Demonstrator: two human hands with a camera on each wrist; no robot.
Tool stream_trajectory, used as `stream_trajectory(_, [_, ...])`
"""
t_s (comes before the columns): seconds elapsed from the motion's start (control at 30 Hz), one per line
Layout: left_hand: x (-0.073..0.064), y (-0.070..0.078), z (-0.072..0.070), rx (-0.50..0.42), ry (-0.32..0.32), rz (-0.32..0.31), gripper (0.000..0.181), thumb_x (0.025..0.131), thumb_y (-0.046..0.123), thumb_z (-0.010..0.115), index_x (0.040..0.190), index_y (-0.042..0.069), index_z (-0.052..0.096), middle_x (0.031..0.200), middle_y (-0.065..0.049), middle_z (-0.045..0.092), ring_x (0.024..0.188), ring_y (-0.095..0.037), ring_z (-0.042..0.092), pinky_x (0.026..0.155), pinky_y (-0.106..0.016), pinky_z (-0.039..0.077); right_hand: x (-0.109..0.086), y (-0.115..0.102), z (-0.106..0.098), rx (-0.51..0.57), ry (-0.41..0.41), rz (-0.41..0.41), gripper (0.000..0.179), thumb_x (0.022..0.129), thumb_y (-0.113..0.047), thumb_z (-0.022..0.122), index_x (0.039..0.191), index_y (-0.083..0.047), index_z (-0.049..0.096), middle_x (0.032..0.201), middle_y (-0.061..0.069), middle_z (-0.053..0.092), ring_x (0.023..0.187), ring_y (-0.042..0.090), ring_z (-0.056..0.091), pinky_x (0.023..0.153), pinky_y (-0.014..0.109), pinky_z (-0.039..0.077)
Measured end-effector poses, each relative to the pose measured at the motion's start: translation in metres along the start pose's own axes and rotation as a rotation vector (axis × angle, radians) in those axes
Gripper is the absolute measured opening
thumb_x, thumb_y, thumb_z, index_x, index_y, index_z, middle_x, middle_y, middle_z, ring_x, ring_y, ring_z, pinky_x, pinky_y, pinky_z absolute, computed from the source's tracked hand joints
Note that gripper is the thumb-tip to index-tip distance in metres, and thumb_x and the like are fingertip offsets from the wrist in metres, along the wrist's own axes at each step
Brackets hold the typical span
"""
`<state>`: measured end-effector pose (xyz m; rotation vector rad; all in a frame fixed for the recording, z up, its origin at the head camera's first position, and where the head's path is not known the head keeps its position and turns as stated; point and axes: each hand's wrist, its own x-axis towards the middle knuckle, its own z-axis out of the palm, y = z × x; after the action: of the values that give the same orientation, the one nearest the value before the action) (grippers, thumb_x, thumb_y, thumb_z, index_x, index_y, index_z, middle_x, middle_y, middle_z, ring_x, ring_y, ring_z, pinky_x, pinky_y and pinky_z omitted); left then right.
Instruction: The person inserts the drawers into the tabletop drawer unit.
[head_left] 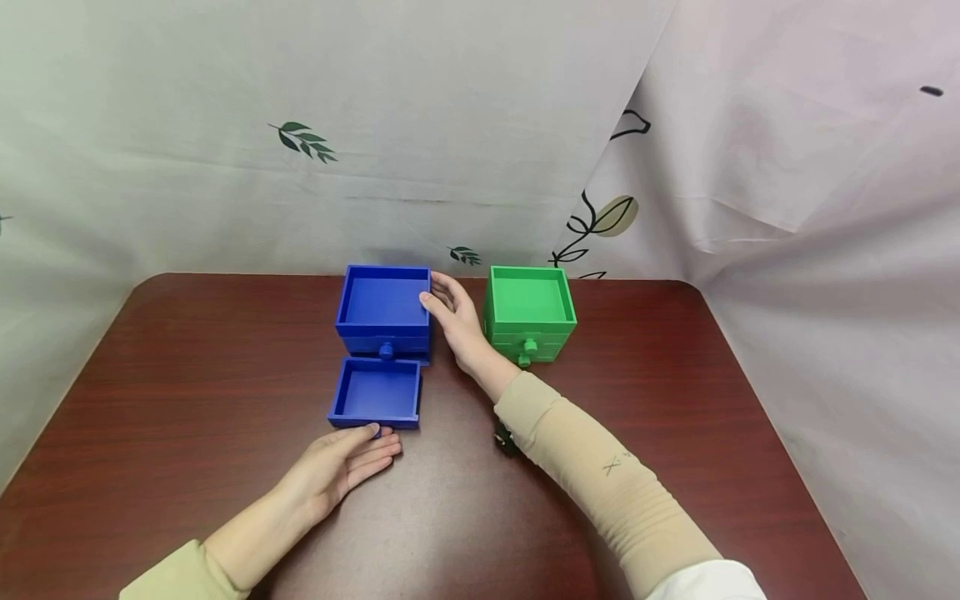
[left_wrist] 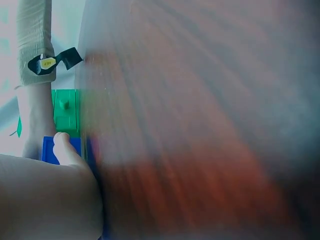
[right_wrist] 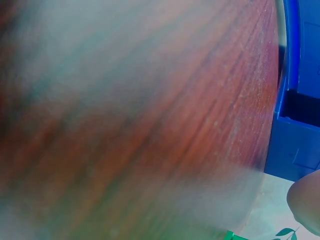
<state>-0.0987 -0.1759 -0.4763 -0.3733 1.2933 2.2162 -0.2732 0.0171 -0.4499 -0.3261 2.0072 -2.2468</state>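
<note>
A blue drawer box with an open tray top stands near the table's back edge. Its lower drawer is pulled out toward me; the drawer above, with a round knob, is closed. My left hand is at the front of the lower drawer, thumb and forefinger pinching its small knob, mostly hidden; the other fingers extend below. My right hand rests against the box's right side, thumb at the top rim, fingers fairly straight toward the back corner. The right wrist view shows the thumb beside the blue wall.
A green drawer box with two round knobs stands right of the blue one, close to my right wrist. The brown table ends at a patterned cloth behind. A black strap with a yellow-labelled device sits on my right sleeve.
</note>
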Motion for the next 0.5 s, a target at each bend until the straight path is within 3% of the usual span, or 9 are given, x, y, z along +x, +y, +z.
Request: stream_trajectory(0.5, [0.0087,0.0045,0.0088,0.001,0.038,-0.008,0.023,0.113,0.012,0.051,0.110,0.005,0.074,0.103,-0.004,0.082,0.097,-0.012,0.080,0.094,-0.026,0.065,0.0000,0.0000,-0.0006,-0.009,-0.007,-0.003,0.054,0.107,-0.010,0.057,0.157,0.002,0.043,0.159,0.023,0.048,0.152,0.035,0.045,0.130,0.045,0.039])
